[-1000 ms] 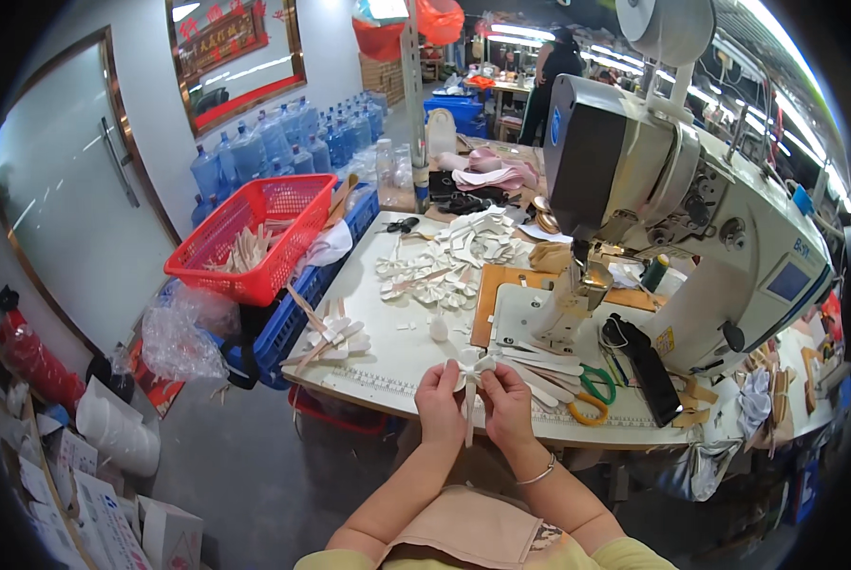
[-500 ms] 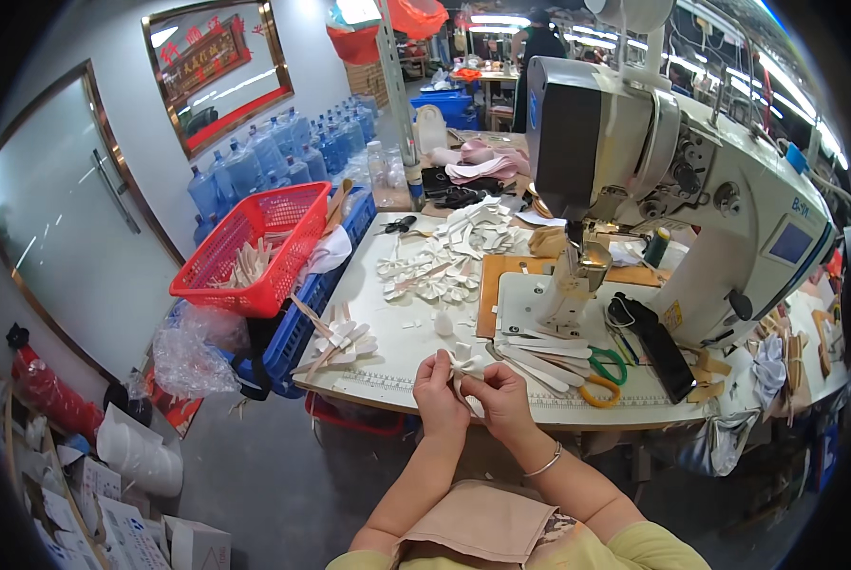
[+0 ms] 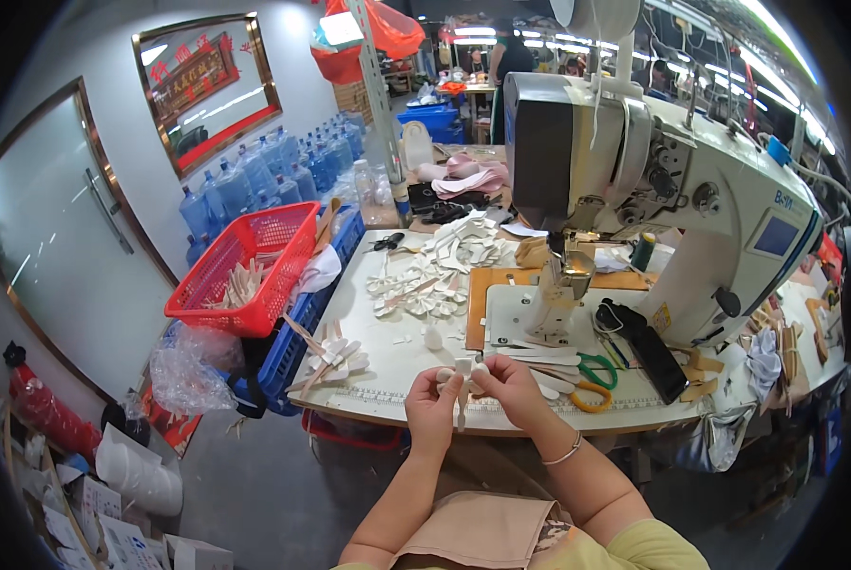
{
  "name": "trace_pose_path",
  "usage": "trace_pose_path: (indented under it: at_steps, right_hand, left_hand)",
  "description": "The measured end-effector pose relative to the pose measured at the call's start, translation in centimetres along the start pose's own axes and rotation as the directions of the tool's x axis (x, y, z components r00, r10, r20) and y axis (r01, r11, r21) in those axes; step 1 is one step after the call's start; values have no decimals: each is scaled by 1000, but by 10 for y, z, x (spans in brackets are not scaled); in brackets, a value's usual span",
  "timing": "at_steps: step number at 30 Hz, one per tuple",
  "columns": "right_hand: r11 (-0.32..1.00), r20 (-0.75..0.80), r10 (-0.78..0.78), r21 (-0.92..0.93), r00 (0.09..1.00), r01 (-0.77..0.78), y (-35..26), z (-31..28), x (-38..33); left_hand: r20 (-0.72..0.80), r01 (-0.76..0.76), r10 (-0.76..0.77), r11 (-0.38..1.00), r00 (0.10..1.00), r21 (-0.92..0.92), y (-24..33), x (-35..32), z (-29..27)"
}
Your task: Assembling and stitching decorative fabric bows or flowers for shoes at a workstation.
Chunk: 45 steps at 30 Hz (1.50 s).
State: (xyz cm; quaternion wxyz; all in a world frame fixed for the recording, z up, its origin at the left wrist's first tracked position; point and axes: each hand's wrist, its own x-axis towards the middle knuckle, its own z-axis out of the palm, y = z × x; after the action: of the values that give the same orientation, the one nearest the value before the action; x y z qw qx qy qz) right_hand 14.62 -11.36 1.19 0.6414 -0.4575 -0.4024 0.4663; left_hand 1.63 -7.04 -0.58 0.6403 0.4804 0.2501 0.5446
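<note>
Close to the table's front edge, my left hand (image 3: 428, 403) and my right hand (image 3: 515, 388) pinch a small white bow-shaped piece (image 3: 463, 367) from both sides. A narrow strip hangs down from its middle between my thumbs. The fingertips hide part of its loops. Beyond my hands lies a pile of similar white pieces (image 3: 430, 275) on the white table (image 3: 359, 328). Flat white strips (image 3: 538, 353) lie right of my hands, beside scissors with green (image 3: 598, 372) and orange (image 3: 592, 396) handles. More pale strips (image 3: 335, 359) are heaped at the left front corner.
A post-bed sewing machine (image 3: 653, 161) stands at the right, with a black pouch-like item (image 3: 655, 361) near its base. Left of the table, a red basket (image 3: 255, 318) of strips sits on a blue crate (image 3: 297, 347). Large blue bottles (image 3: 245, 185) line the wall.
My hands have turned the white piece, so its strip now hangs straight down between them. My right hand has shifted slightly right and up. The whole view has tilted slightly.
</note>
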Motion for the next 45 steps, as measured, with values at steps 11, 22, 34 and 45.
trace_pose_path:
  at_steps: [11, 22, 34, 45]
  right_hand:
    - [119, 418, -796, -600, 437, 791, 6, 8, 3]
    - [997, -75, -77, -3, 994, 77, 6, 2, -5]
    - [989, -269, -143, -13, 953, 145, 22, 12, 1]
    - [991, -196, -70, -128, 978, 45, 8, 3, -10]
  left_hand:
    - [131, 390, -376, 780, 917, -490, -3, 6, 2]
    - [70, 189, -178, 959, 981, -210, 0, 3, 2]
    - [-87, -108, 122, 983, 989, 146, -19, -6, 10]
    - [87, 204, -210, 976, 974, 78, -6, 1, -4]
